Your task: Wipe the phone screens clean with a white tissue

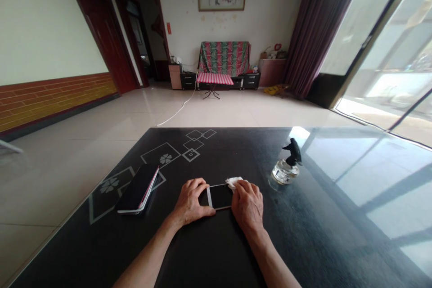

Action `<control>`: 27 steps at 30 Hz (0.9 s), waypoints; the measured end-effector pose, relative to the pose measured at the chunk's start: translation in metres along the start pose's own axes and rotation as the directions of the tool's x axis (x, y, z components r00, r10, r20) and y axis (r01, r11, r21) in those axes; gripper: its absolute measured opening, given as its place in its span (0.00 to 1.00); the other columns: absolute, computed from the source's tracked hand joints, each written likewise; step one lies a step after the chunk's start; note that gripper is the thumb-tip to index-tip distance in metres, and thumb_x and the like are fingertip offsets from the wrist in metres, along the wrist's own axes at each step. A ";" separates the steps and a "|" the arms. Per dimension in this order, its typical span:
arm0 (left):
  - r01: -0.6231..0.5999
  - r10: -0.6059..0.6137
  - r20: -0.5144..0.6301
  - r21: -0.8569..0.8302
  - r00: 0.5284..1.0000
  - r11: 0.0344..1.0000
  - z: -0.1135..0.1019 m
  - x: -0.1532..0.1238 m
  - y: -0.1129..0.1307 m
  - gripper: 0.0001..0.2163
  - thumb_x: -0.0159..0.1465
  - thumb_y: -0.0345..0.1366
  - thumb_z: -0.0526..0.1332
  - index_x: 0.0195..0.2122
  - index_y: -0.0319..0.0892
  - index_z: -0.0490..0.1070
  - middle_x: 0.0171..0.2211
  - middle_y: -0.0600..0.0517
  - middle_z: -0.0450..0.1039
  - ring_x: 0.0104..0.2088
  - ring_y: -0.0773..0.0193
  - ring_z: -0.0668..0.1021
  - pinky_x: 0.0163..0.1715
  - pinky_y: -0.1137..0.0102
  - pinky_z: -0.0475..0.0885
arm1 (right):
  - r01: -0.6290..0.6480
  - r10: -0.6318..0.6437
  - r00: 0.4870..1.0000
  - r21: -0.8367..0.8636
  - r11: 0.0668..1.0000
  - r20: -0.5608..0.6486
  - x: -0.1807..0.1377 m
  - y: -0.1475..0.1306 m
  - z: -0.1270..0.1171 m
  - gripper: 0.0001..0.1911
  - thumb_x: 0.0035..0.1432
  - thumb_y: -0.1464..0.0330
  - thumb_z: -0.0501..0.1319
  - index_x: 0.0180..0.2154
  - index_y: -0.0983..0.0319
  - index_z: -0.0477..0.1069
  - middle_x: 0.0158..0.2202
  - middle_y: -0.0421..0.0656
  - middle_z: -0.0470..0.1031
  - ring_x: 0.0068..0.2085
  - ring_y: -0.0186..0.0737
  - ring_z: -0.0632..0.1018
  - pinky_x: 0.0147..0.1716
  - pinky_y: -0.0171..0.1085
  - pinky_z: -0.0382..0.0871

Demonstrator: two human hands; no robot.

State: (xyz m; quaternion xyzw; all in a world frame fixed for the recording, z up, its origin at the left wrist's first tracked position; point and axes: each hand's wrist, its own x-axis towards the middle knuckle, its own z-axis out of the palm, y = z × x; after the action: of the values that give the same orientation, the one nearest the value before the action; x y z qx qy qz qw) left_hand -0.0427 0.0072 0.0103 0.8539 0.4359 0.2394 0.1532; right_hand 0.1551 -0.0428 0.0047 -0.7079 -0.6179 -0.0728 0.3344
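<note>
A white-framed phone (219, 196) lies face up on the black glass table (216, 252) in front of me. My left hand (191, 200) is curled round the phone's left end, thumb along its near edge, pinning it down. My right hand (247, 201) rests over the phone's right end with fingers closed on a small white cloth or wipe (232, 181), which sticks out past my fingertips at the phone's far right corner.
A dark wallet-style phone case (138, 188) lies to the left on the table. A clear glass ashtray with a black bird figure (287, 166) stands to the right. Beyond the table are a tiled floor, a draped sofa (223, 58) and glass doors at right.
</note>
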 end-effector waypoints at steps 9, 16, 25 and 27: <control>0.002 -0.002 -0.038 0.001 0.999 1.000 0.003 0.001 0.000 0.26 0.44 0.40 0.71 0.46 0.45 0.72 0.48 0.48 0.69 0.48 0.51 0.70 0.51 0.57 0.65 | 0.194 -0.234 0.965 0.272 0.942 0.120 -0.019 -0.041 -0.001 0.12 0.57 0.75 0.55 0.39 0.58 0.74 0.42 0.43 0.74 0.43 0.43 0.69 0.44 0.40 0.61; -0.007 0.008 -0.038 0.016 0.999 1.000 0.003 0.001 -0.001 0.27 0.43 0.42 0.71 0.46 0.46 0.72 0.48 0.48 0.69 0.48 0.50 0.70 0.51 0.57 0.65 | 0.191 -0.227 0.968 0.280 0.941 0.104 -0.015 -0.037 -0.002 0.11 0.56 0.75 0.55 0.35 0.59 0.75 0.40 0.43 0.75 0.42 0.41 0.70 0.43 0.39 0.61; -0.025 0.025 -0.011 0.006 1.000 1.000 0.001 0.001 -0.004 0.30 0.43 0.47 0.72 0.48 0.47 0.71 0.50 0.49 0.68 0.51 0.49 0.69 0.52 0.56 0.64 | -0.078 0.078 0.994 0.008 0.997 -0.079 0.007 0.015 -0.002 0.11 0.57 0.73 0.55 0.35 0.61 0.76 0.42 0.42 0.76 0.42 0.43 0.69 0.44 0.38 0.59; -0.024 0.024 -0.017 0.004 1.000 1.000 0.002 0.001 -0.006 0.31 0.42 0.47 0.72 0.48 0.47 0.71 0.49 0.49 0.68 0.50 0.49 0.69 0.52 0.56 0.64 | -0.071 0.070 0.995 -0.012 0.997 -0.072 0.006 0.014 -0.002 0.11 0.57 0.73 0.55 0.35 0.61 0.76 0.42 0.43 0.76 0.43 0.44 0.68 0.44 0.39 0.59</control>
State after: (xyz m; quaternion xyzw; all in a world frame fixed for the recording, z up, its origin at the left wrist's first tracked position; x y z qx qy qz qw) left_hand -0.0447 0.0111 0.0059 0.8572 0.4275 0.2480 0.1451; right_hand 0.1698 -0.0394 0.0036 -0.7288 -0.5795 -0.0906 0.3534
